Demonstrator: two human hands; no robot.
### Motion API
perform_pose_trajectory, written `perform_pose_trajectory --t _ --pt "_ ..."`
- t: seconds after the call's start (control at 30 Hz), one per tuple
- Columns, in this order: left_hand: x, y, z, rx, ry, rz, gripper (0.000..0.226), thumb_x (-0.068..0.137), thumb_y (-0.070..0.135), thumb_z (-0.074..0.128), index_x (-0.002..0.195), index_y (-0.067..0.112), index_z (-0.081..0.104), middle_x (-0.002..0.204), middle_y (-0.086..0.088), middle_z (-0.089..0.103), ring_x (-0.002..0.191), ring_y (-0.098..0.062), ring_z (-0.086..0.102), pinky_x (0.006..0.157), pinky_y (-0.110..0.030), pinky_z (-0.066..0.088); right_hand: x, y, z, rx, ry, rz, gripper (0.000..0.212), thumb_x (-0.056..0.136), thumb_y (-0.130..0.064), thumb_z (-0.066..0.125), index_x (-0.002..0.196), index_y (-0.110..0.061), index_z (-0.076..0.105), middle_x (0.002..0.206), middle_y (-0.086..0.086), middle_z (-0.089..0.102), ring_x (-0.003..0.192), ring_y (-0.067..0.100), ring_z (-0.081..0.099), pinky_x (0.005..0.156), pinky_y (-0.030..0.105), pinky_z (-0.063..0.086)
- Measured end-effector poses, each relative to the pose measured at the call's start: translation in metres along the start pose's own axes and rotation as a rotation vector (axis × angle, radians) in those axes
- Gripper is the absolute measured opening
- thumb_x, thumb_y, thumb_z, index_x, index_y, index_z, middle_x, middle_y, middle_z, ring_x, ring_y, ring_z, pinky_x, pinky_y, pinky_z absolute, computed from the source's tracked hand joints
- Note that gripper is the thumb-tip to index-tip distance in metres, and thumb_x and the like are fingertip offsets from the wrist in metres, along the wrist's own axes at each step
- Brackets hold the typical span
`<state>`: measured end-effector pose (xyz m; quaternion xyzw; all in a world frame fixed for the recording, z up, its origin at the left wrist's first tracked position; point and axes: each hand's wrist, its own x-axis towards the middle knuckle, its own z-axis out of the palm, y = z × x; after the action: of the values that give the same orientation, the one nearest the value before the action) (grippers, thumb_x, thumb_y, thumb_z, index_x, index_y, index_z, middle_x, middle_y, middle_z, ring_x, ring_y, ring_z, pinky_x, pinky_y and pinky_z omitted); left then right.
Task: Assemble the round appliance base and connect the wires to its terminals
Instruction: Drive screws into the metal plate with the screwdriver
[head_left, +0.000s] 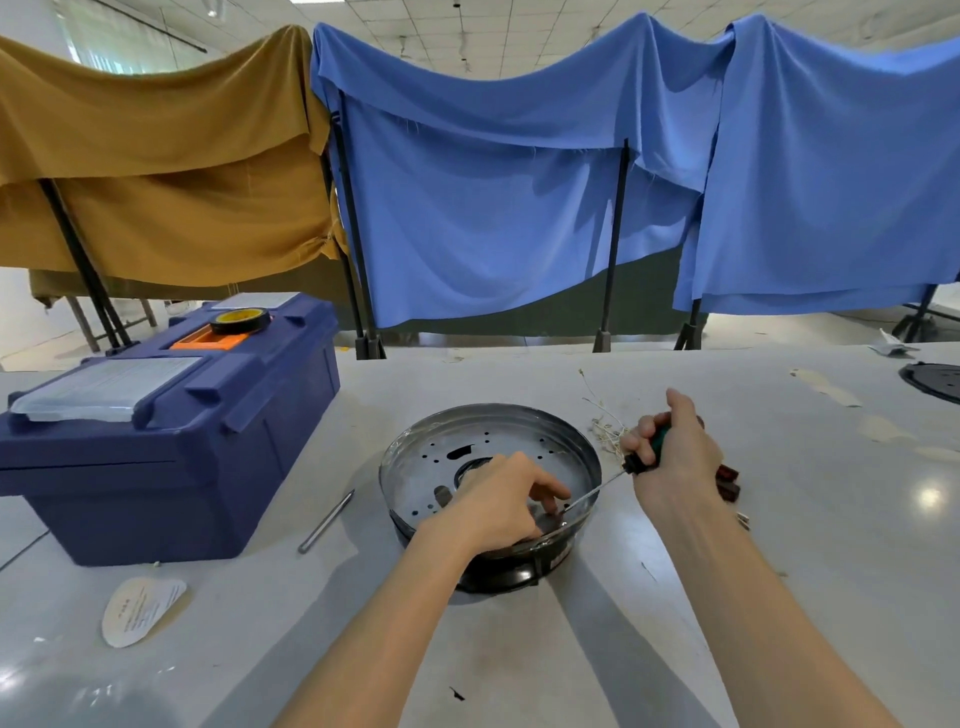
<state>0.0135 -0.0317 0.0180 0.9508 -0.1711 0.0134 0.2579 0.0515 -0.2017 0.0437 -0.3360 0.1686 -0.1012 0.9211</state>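
L hand (501, 501) curled inside base (519, 431), its hold can't tell, R hand (678, 457) gripping screwdriver (636, 462), tip unclear

Place: a workshop hall
Signs: blue toolbox (171, 431) on white worktable (467, 649), cloth screens (493, 182) on stands

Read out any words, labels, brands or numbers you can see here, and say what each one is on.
Card on the table: printed lines, too blurred to read.
Sticker on the base's side: too small to read.
Toolbox lid panels: no legible text.
Nothing can be quoted.
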Motion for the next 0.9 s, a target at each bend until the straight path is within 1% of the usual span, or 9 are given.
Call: perform_pose_trajectory --t 0.03,0.13,0.17,0.23,0.3,0.37,0.5,0.67,0.9 --pt "0.003 -0.002 0.000 0.043 -0.011 0.024 0.047 0.075 0.005 0.073 0.118 0.026 0.069 0.102 0.012 0.064 0.094 -0.012 0.053 0.079 -0.029 0.046 0.002 0.003 0.002 -0.047 -0.024 -0.045 0.039 0.094 -0.022 0.060 0.063 -0.010 0.041 0.048 0.003 0.042 0.035 0.015 0.025 0.038 0.021 0.035" --pt "0.011 -0.009 -0.001 0.099 -0.098 0.067 0.056 0.077 0.012 0.078 0.129 0.024 0.062 0.141 0.011 0.044 0.129 -0.016 0.034 0.107 -0.029 0.026 0.006 0.010 0.007 -0.155 -0.112 -0.156 0.043 0.095 -0.024 0.060 0.058 -0.010 0.042 0.045 0.004 0.041 0.035 0.015 0.025 0.038 0.023 0.034" --pt "0.013 -0.011 -0.003 0.099 -0.130 0.071 0.059 0.077 0.014 0.078 0.133 0.023 0.059 0.150 0.013 0.035 0.136 -0.013 0.026 0.110 -0.027 0.018 0.007 0.011 0.008 -0.180 -0.135 -0.182 0.044 0.095 -0.024 0.060 0.057 -0.010 0.043 0.045 0.004 0.041 0.034 0.015 0.025 0.038 0.024 0.034" --pt "0.018 -0.015 -0.006 0.136 -0.191 0.097 0.060 0.079 0.018 0.078 0.135 0.021 0.057 0.156 0.014 0.028 0.145 -0.007 0.013 0.114 -0.028 0.007 0.010 0.014 0.011 -0.227 -0.170 -0.223 0.044 0.095 -0.025 0.060 0.057 -0.010 0.045 0.045 0.004 0.042 0.033 0.015 0.026 0.037 0.024 0.033" --pt "0.020 -0.017 -0.009 0.184 -0.240 0.129 0.060 0.080 0.023 0.078 0.136 0.020 0.057 0.154 0.010 0.035 0.148 -0.005 0.006 0.120 -0.035 -0.004 0.011 0.016 0.013 -0.266 -0.214 -0.255 0.043 0.096 -0.025 0.059 0.059 -0.009 0.045 0.044 0.005 0.041 0.033 0.015 0.025 0.037 0.024 0.032" --pt "0.021 -0.021 -0.010 0.162 -0.259 0.142 0.059 0.082 0.027 0.077 0.136 0.020 0.056 0.152 0.008 0.039 0.148 -0.004 0.005 0.119 -0.038 -0.010 0.011 0.018 0.015 -0.298 -0.272 -0.286 0.041 0.096 -0.023 0.059 0.060 -0.009 0.046 0.044 0.005 0.041 0.031 0.015 0.025 0.037 0.024 0.031" --pt "0.017 -0.024 -0.010 0.126 -0.265 0.144 0.057 0.083 0.029 0.075 0.137 0.021 0.055 0.153 0.007 0.038 0.148 -0.004 0.009 0.118 -0.036 -0.012 0.007 0.018 0.017 -0.356 -0.378 -0.324 0.044 0.096 -0.019 0.058 0.055 -0.010 0.045 0.043 0.006 0.040 0.032 0.017 0.024 0.036 0.024 0.029" --pt "0.006 -0.015 -0.003 0.129 -0.226 0.156 0.059 0.081 0.037 0.075 0.136 0.026 0.056 0.150 0.007 0.040 0.143 -0.009 0.025 0.115 -0.030 -0.012 0.000 0.013 0.015 -0.404 -0.449 -0.296 0.051 0.095 -0.018 0.058 0.046 -0.015 0.045 0.042 0.006 0.038 0.032 0.017 0.021 0.038 0.022 0.027" --pt "-0.012 -0.001 0.008 0.264 -0.161 0.187 0.061 0.082 0.053 0.068 0.136 0.029 0.055 0.141 0.007 0.044 0.134 -0.011 0.038 0.117 -0.029 -0.003 -0.010 -0.001 0.005 -0.429 -0.457 -0.203 0.051 0.094 -0.017 0.059 0.046 -0.015 0.045 0.043 0.006 0.037 0.033 0.016 0.019 0.038 0.020 0.027"
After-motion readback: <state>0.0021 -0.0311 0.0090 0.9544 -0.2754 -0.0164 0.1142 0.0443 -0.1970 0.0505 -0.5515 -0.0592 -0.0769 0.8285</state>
